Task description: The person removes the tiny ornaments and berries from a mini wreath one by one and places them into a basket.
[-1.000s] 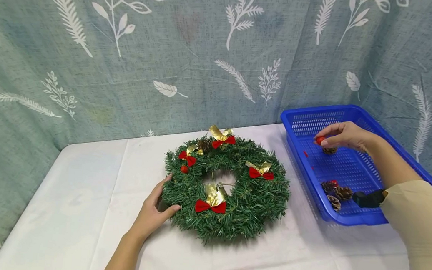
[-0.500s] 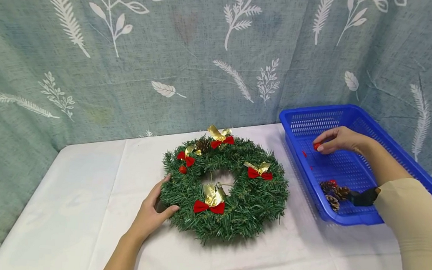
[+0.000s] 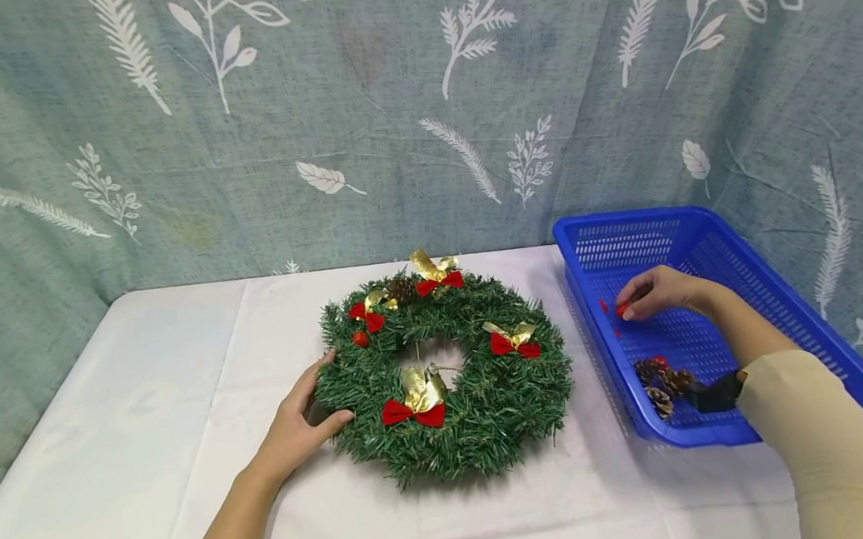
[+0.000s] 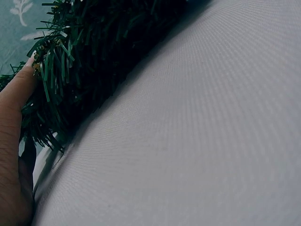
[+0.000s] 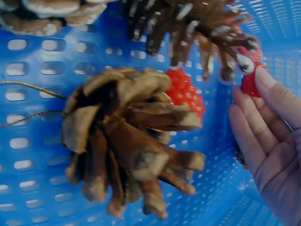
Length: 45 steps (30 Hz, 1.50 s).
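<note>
In the head view a green wreath (image 3: 497,408) lies on the white table, decorated with red bows (image 3: 414,414), gold ribbons, a pinecone (image 3: 402,289) and a red berry ornament (image 3: 360,339). My left hand (image 3: 298,427) holds its left edge, thumb on the near side; some fingers are hidden by the greenery. Inside the blue basket (image 3: 704,234), my right hand (image 3: 661,292) pinches a small bumpy red berry (image 5: 251,85) between thumb and fingers. The right wrist view has a big brown pinecone (image 5: 136,136) and another red berry (image 5: 186,94) behind it.
Several pinecones (image 3: 658,402) lie at the basket's near end, by the dark band on my right wrist. Small red pieces (image 3: 604,307) sit along its left side. A patterned green-grey curtain (image 3: 381,132) hangs behind the table (image 3: 159,401).
My right hand has lowered deeper into the basket, bringing the red berry down near the left wall. The pinecone that showed beneath it is now hidden. The left hand stays at the wreath.
</note>
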### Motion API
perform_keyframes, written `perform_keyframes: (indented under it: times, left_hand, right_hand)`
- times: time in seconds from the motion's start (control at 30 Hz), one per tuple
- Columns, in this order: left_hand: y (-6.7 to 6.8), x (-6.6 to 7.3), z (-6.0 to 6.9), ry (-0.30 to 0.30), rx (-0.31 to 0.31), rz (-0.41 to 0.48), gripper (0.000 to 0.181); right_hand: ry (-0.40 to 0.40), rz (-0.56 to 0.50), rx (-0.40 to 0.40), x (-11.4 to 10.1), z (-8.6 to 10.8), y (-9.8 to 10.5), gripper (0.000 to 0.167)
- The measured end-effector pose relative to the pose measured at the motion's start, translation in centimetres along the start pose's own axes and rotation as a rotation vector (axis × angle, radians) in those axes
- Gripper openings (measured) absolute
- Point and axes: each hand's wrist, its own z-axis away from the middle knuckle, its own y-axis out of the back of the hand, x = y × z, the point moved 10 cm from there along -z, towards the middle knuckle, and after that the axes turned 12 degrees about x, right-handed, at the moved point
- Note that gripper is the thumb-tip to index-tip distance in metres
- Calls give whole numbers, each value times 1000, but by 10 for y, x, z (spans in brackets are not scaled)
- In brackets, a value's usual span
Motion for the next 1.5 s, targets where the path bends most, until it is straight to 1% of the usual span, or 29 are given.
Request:
perform_keyframes:
  times: [0.17, 0.3, 0.4, 0.5, 0.6, 0.73, 0.87, 0.97, 1.07, 1.13, 1.23, 1.33, 1.4, 1.5]
  left_hand:
    - [0, 0, 0, -18, -1, -4, 79]
    - [-2, -17, -1, -7, 2, -2, 82]
    - [-2, -30, -2, -5, 7, -4, 85]
    - [-3, -34, -1, -16, 6, -3, 86]
    - [-3, -35, -1, -20, 2, 7, 85]
    - [-4, -33, 0, -20, -3, 7, 84]
    - [-2, -14, 0, -14, 3, 1, 82]
    - [1, 2, 1, -6, 1, -4, 79]
    - [1, 3, 1, -7, -1, -3, 79]
    - [0, -1, 1, -11, -2, 2, 79]
    - [-1, -15, 0, -15, 2, 11, 82]
    - [-2, -27, 0, -26, 7, 9, 85]
    - [-2, -30, 0, -37, 8, 13, 86]
    - [-1, -31, 0, -51, 8, 22, 85]
  right_hand:
    - [-13, -4, -22, 4, -3, -10, 32]
    - [1, -1, -14, 1, -6, -14, 33]
    - [-5, 11, -13, 0, -7, -13, 36]
    - [-6, 8, -18, -2, -5, -10, 40]
    - [-1, -8, -23, -4, -3, -7, 43]
    - [4, -56, -12, -8, 0, -1, 44]
    - [48, -98, 14, -18, 1, 4, 40]
    - [74, -94, 46, -25, 2, 11, 34]
    - [79, -73, 93, -29, 3, 18, 31]
    - [88, -58, 126, -32, 5, 23, 31]
    - [106, -53, 166, -38, 6, 28, 32]
    - [135, -73, 191, -45, 8, 32, 34]
    - [153, -83, 207, -51, 9, 35, 34]
    - [169, -76, 237, -60, 14, 41, 34]
